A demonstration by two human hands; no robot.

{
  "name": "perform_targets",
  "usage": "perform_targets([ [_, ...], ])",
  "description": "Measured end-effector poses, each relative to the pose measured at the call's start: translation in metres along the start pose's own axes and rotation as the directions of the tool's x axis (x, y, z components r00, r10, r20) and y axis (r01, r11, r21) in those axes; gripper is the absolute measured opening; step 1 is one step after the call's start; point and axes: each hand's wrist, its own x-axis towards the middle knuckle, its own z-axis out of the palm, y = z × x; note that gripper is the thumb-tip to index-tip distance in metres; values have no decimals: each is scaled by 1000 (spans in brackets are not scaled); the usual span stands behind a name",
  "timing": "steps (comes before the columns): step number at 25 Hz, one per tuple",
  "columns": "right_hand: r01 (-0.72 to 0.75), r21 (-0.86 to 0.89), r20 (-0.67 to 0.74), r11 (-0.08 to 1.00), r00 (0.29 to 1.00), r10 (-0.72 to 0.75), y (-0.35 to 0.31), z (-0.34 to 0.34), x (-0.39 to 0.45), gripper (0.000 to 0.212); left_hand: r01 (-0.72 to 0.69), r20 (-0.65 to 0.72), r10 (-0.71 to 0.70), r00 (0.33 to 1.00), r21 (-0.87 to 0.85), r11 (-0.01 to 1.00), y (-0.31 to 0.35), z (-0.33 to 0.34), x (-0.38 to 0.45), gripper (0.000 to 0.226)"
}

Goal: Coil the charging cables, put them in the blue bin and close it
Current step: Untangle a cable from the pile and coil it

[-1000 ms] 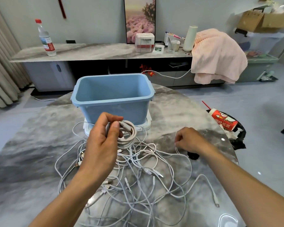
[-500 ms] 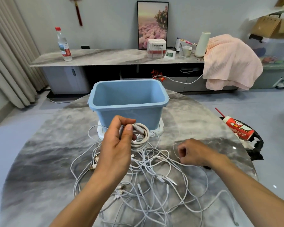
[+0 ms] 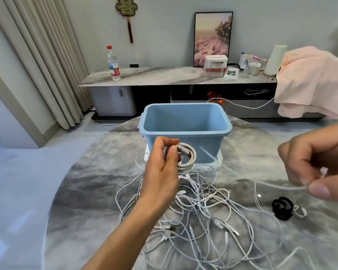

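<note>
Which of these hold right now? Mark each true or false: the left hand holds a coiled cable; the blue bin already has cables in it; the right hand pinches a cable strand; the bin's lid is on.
1. The left hand holds a coiled white cable. True.
2. The blue bin already has cables in it. False: no cable shows inside it.
3. The right hand pinches a cable strand. True.
4. The bin's lid is on. False: the bin stands open.

left hand raised, fingers curled — right hand lifted, pinching.
</note>
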Motion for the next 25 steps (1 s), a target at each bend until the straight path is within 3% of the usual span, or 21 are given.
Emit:
perform_targets([
  [3,-71,143,83,987,995,60,3,3,-1,26,-48,45,46,998,35,998,0,-1,-1,20],
  [8,-124,141,79,982,990,113,-4,18,9,9,-70,116,63,991,62,996,-2,4,-5,18],
  [17,-243,110,119,964,966,230,-11,32,20,6,-145,216,133,967,40,989,0,8,-10,13],
  [21,-250,18,56,968,967,248,-4,35,22,14,-185,258,153,954,104,977,2,9,-16,12],
  [25,-196,-249,-113,948,978,173,0,40,24,14,-231,274,177,945,179,956,5,10,-20,10],
])
